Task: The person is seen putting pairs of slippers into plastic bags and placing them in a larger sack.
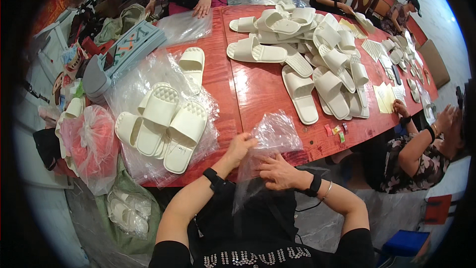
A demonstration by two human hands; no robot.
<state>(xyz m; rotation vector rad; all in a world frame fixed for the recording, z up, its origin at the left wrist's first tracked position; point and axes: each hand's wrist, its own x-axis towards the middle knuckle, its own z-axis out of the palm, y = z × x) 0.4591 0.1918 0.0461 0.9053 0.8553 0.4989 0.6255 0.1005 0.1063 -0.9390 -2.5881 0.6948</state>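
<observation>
Left fingers (249,142): pinching clear crinkled plastic bag (278,131), frame centre
Right fingers (269,166): loosely spread against bag; cannot tell whether gripping

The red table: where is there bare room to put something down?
The widest bare patch of the red table lies between the left slipper pile and the bigger slipper heap, beyond the left hand and clear bag. A smaller one lies between the small packets and yellow papers. The heap's area and the bag-covered left are crowded.
</observation>
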